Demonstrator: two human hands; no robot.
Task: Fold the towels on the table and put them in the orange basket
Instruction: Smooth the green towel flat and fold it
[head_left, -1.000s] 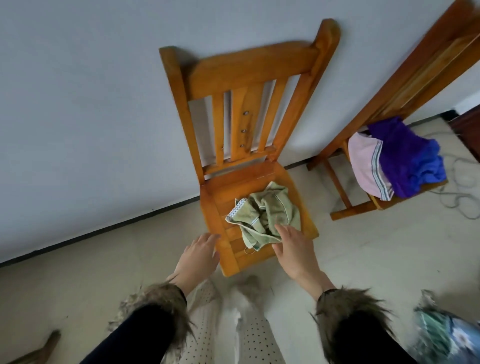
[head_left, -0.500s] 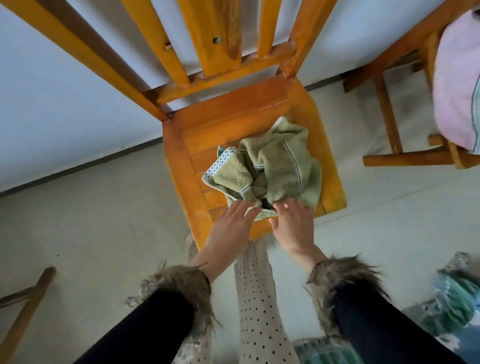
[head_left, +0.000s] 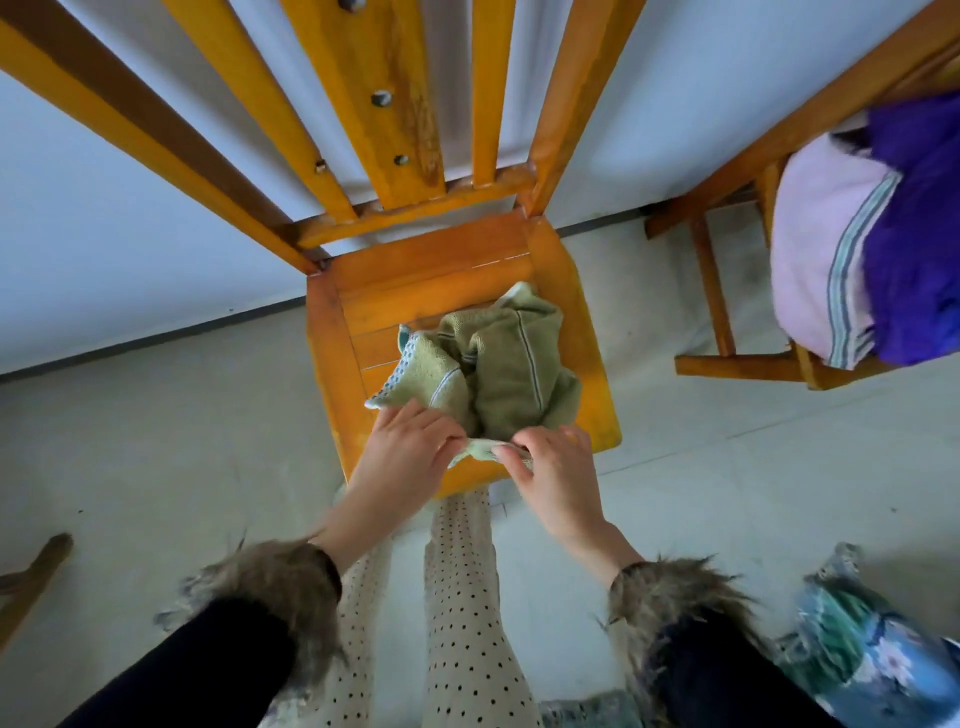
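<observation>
A crumpled green towel (head_left: 511, 371) with a dotted white trim lies on the seat of an orange wooden chair (head_left: 337, 364). My left hand (head_left: 408, 449) and my right hand (head_left: 553, 467) are both at the towel's near edge by the seat's front. Each pinches that edge, and a short strip of it is stretched between them. A pink striped towel (head_left: 821, 249) and a purple cloth (head_left: 919, 228) lie on a second wooden chair (head_left: 727, 364) at the right. No orange basket is in view.
A white wall stands close behind both chairs. Pale floor surrounds them. A blue-green patterned cloth (head_left: 872, 654) lies at the lower right. A wooden leg (head_left: 31, 577) shows at the lower left. My dotted trousers are below the seat.
The view has drawn much closer to the chair. My hands went from hovering at the seat's front to pinching the green towel's near edge and pulling it taut between them.
</observation>
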